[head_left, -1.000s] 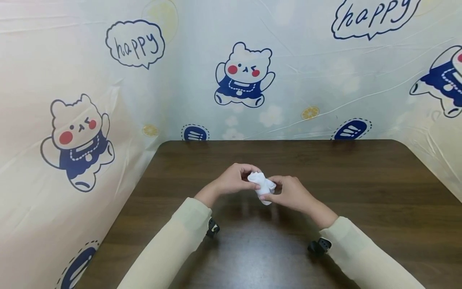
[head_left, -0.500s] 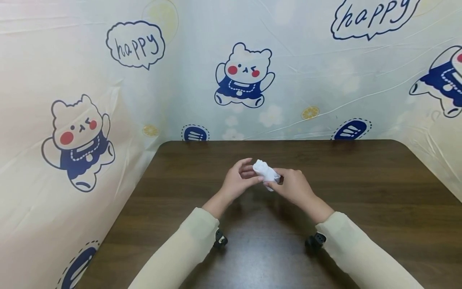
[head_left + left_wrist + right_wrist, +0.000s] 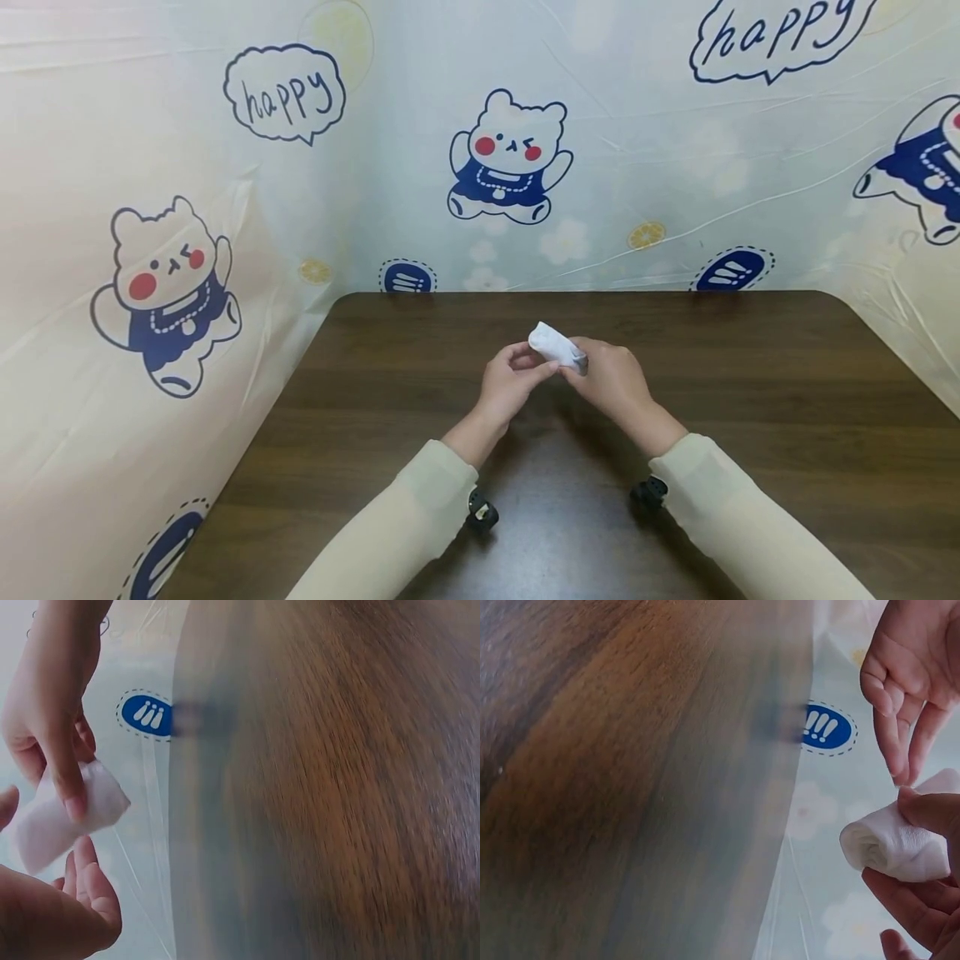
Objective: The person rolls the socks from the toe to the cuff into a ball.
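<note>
A rolled-up white cloth is held above the far middle part of the table. My right hand grips its near right end between thumb and fingers. The right wrist view shows the cloth with a spiral of soft layers at one end, and my right thumb pressing on top. My left hand is close against the roll, its thumb tip near the right hand's thumb. In the left wrist view, the left hand's fingers lie loosely extended beside the cloth, not curled round it.
Below the hands spreads a dark brown wooden table with rounded far corners. A pale curtain printed with bears and "happy" bubbles stands behind and at both sides. Both sleeves are cream, with a black wrist camera under the left one.
Both hands have moved the cloth slightly away across the table, and it looks more tightly rolled. The left fingers have loosened from it and the left arm has shifted right.
</note>
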A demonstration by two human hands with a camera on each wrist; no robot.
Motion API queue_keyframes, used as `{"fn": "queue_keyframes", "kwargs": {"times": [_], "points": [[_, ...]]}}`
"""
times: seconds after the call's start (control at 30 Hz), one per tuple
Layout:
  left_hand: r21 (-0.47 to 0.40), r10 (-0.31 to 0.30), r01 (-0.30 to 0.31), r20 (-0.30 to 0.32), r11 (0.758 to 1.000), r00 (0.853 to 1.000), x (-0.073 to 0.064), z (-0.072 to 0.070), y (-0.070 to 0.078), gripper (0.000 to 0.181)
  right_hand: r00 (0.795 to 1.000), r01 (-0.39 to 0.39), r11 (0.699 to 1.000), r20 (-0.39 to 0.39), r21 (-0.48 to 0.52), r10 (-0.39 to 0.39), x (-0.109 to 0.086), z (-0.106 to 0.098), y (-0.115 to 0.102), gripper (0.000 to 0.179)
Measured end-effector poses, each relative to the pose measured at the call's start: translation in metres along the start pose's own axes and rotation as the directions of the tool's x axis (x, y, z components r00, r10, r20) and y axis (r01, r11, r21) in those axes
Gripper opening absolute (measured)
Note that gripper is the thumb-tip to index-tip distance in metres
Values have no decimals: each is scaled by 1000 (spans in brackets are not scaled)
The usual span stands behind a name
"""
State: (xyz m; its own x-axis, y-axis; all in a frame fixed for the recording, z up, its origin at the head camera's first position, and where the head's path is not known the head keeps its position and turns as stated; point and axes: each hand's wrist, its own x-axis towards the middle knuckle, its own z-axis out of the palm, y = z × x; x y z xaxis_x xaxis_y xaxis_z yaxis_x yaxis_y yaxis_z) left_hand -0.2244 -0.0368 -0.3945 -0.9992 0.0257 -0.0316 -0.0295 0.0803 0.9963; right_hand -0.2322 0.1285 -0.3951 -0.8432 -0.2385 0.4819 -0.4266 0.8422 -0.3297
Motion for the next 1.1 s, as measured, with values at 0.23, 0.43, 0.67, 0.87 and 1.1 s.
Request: {"fn": "queue_keyframes", "kwargs": {"times": [0.23, 0.43, 0.67, 0.87, 1.1], "points": [[14, 14, -13, -82, 1000, 997, 3, 7, -1, 41, 998, 47, 997, -50, -53, -50, -3, 4, -6, 44], [-40, 52, -57, -104, 998, 993, 7, 4, -4, 30, 996, 55, 995, -60, -83, -60, -8, 5, -13, 52], [-37, 37, -40, -74, 999, 997, 11, -5, -3, 28, 998, 55, 998, -33, -6, -55, -14, 1, -17, 59], [-88, 25, -32, -77, 996, 997, 11, -8, -4, 31, 997, 75, 997, -7, 21, -75, -19, 1, -19, 64], [-145, 39, -50, -77, 988, 996, 13, -10, -5, 30, 996, 86, 996, 6, 22, -86, -21, 2, -23, 66]]}}
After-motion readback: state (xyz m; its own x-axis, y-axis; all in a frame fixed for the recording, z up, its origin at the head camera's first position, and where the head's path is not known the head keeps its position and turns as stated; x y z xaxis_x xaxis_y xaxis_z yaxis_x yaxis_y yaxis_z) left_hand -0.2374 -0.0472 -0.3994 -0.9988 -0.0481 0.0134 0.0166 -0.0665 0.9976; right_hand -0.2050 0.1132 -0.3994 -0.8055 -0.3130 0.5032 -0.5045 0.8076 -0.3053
